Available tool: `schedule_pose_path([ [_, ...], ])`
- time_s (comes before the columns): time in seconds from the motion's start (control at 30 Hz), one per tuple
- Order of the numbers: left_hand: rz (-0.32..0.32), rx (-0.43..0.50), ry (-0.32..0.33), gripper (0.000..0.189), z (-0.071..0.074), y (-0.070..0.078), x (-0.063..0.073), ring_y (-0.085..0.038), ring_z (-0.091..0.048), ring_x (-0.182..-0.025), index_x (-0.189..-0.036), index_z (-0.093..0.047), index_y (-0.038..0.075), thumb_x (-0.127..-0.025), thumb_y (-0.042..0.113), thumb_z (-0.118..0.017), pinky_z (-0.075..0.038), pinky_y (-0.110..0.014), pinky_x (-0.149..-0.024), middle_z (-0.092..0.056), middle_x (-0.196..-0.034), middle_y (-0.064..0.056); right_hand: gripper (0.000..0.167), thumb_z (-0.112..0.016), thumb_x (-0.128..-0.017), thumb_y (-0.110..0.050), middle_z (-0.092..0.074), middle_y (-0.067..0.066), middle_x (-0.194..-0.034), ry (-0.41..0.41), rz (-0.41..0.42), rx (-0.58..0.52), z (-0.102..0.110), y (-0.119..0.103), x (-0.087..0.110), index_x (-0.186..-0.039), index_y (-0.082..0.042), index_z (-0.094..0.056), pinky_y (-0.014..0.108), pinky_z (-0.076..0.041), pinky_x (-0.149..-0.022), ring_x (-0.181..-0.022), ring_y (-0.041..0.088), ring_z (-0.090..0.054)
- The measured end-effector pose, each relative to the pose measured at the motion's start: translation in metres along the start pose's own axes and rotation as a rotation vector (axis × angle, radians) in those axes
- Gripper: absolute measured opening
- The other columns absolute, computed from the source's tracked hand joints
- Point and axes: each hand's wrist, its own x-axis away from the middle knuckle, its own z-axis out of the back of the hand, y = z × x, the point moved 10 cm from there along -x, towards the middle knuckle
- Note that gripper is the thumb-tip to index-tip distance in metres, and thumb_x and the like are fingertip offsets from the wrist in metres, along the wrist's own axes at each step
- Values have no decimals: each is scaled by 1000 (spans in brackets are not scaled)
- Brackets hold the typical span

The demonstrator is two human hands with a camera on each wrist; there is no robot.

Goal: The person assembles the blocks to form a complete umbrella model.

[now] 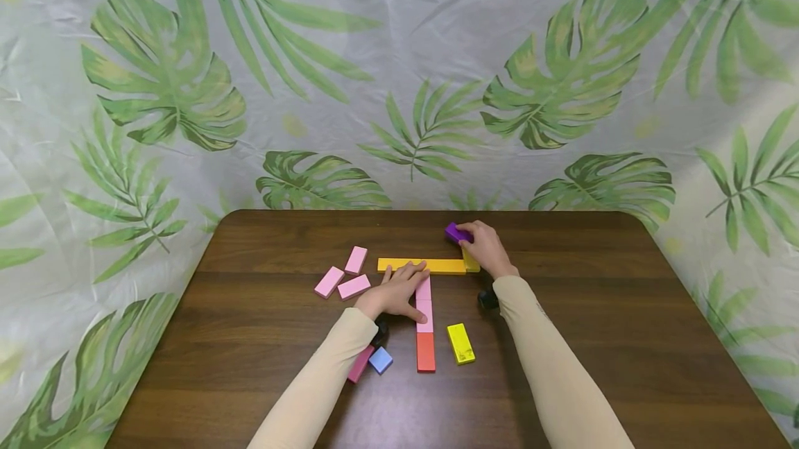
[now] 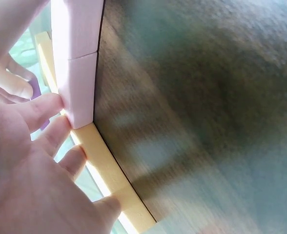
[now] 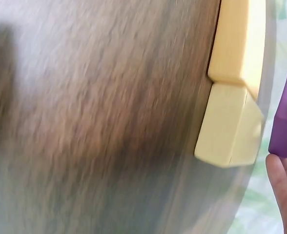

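My right hand (image 1: pixel 487 249) pinches a purple block (image 1: pixel 458 232) at the far side of the table. In the right wrist view, fingers hold that purple block (image 3: pixel 283 119) beyond a pale yellow block (image 3: pixel 229 126). This yellow block adjoins the right end of an orange bar (image 1: pixel 431 266). Spread over the bar and the column of pink blocks (image 1: pixel 424 307) lies my left hand (image 1: pixel 398 294). Its fingers touch where the pink column meets the orange bar, as the left wrist view shows. A red block (image 1: pixel 426 352) continues the column towards me.
Three loose pink blocks (image 1: pixel 354 286) lie left of the bar. A bright yellow block (image 1: pixel 460 343) rests right of the column. Near my left forearm are a blue block (image 1: pixel 381 360) and a dark pink block (image 1: pixel 361 366). Behind the table hangs a leaf-patterned cloth (image 1: pixel 415 130).
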Motion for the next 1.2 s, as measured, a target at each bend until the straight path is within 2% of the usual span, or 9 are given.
schedule_pose_path([
  [0.27,6,-12,-2,93,-1,-1,-1,-27,-6,-145,-152,-25,9,-81,43,-75,1,-56,-111,-12,-159,-6,33,-65,-90,-6,-59,21,-118,-45,-21,36,-12,-9,-2,-123,-1,-63,47,-44,-94,-108,36,-56],
  [0.5,16,-18,-5,93,-3,-3,-1,-27,-6,-145,-152,-25,10,-81,42,-75,1,-55,-111,-12,-159,-5,30,-66,-89,-5,-61,21,-116,-45,34,84,-18,-22,-2,-119,1,-66,47,-43,-95,-108,36,-57],
  [0.83,17,-17,-4,92,-3,-2,-3,-27,-6,-145,-152,-25,9,-81,42,-74,2,-55,-111,-13,-159,-6,30,-68,-87,-5,-64,18,-113,-75,68,147,-25,-25,-2,-117,-1,-67,45,-44,-95,-106,34,-60],
  [1.0,18,-22,-10,93,-4,-3,-3,-26,-5,-145,-153,-24,11,-81,43,-73,3,-54,-111,-11,-159,-4,33,-67,-88,-5,-63,18,-117,-95,73,106,-26,-22,1,-120,-1,-66,46,-42,-97,-109,34,-58],
  [1.2,15,-18,-4,92,-2,-2,-1,-27,-6,-145,-152,-24,10,-81,42,-74,2,-55,-111,-11,-159,-5,35,-65,-88,-5,-62,17,-119,-82,96,40,-18,-20,9,-122,-2,-65,48,-41,-98,-113,34,-56],
])
